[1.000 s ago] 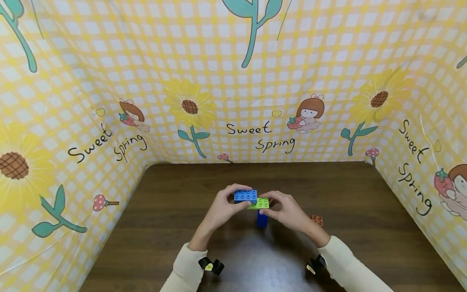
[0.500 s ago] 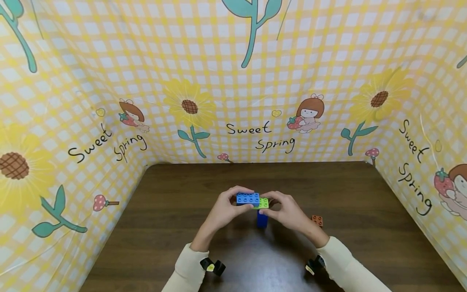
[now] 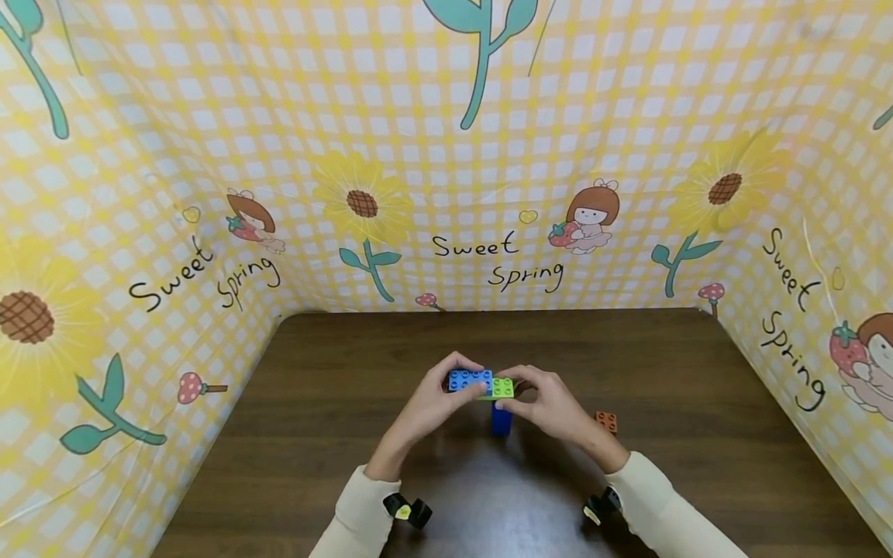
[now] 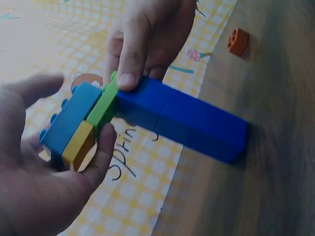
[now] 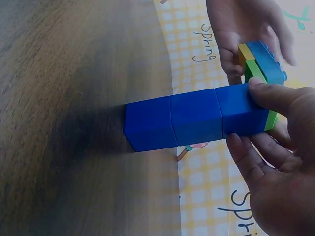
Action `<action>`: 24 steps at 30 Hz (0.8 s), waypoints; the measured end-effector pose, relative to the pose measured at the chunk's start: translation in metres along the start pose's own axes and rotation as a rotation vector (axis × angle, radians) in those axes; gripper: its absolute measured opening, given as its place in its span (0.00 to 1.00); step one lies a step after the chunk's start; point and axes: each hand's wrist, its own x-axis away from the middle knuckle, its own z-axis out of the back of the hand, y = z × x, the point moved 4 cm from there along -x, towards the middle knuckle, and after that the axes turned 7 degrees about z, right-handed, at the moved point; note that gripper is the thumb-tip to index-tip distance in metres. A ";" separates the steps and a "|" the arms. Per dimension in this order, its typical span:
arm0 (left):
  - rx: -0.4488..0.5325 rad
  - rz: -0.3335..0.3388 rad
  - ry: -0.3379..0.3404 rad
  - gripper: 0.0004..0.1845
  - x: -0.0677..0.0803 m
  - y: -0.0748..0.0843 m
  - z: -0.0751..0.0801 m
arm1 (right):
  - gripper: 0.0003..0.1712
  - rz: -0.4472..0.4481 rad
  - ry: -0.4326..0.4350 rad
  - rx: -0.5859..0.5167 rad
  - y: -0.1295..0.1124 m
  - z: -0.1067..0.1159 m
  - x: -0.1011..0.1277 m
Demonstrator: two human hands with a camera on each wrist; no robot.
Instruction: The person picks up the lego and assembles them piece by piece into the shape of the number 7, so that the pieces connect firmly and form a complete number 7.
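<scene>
A tower of several dark blue bricks (image 5: 172,120) stands upright on the table, a flat lime green brick (image 3: 504,387) across its top and reaching left. Over the green brick's left part sits a lighter blue eight-stud brick (image 3: 466,380). Beneath the overhanging end of that blue brick is a yellow brick (image 4: 78,143), hidden in the head view. My left hand (image 3: 431,401) curls round the light blue and yellow bricks, thumb in front, forefinger raised behind. My right hand (image 3: 554,404) pinches the tower's top brick right under the green one, thumb in front and fingers behind.
An orange-brown brick (image 3: 606,421) lies on the dark wooden table (image 3: 314,465) to the right, beside my right forearm. A yellow checked cloth (image 3: 446,178) hangs round the back and sides of the table.
The light blue brick shifted a little right and down, then slightly back left, with the left hand following it. The left thumb now overlaps its front edge. The right hand and tower stay put.
</scene>
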 end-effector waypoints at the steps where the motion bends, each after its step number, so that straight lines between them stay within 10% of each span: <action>1: 0.000 0.011 0.009 0.14 -0.001 0.000 -0.001 | 0.22 0.001 0.001 -0.003 0.000 0.000 0.000; 13: 0.273 0.231 -0.043 0.24 -0.010 -0.004 -0.010 | 0.22 0.032 0.005 -0.001 0.005 0.000 -0.001; 24: 0.299 0.263 -0.044 0.25 -0.011 -0.005 -0.010 | 0.22 0.035 0.010 -0.003 0.005 -0.001 -0.001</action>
